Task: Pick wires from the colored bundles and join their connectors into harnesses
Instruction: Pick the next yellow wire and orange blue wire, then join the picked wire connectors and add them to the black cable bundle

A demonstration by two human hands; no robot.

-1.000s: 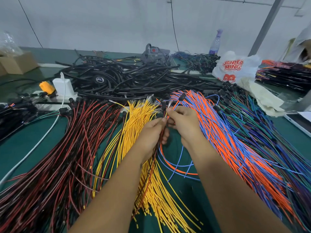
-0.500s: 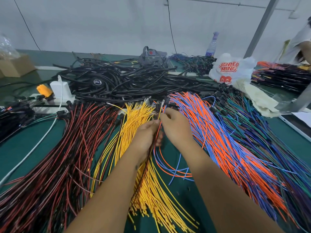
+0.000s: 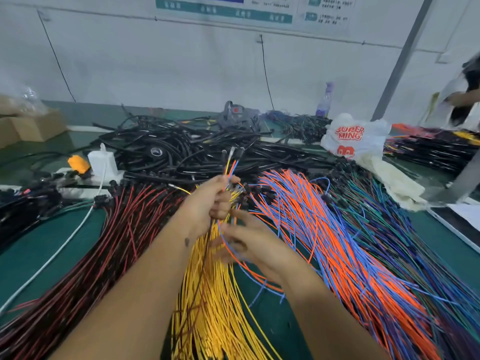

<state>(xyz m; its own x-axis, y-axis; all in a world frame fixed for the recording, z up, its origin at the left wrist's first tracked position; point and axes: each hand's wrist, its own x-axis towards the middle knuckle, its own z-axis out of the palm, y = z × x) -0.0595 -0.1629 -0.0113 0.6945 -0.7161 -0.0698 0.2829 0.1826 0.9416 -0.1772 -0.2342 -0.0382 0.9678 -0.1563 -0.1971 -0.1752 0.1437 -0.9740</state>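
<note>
Above yellow bundle (image 3: 207, 294), left hand (image 3: 207, 203) fisted round wires (image 3: 231, 165).

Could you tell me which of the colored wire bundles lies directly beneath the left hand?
The yellow wire bundle; the left hand sits above it, the others fan out sideways.

A white plastic bag (image 3: 355, 135) at the far right of the table carries "SUPER MING" in red letters. The wall poster's (image 3: 249, 9) print is too blurred to read.
</note>
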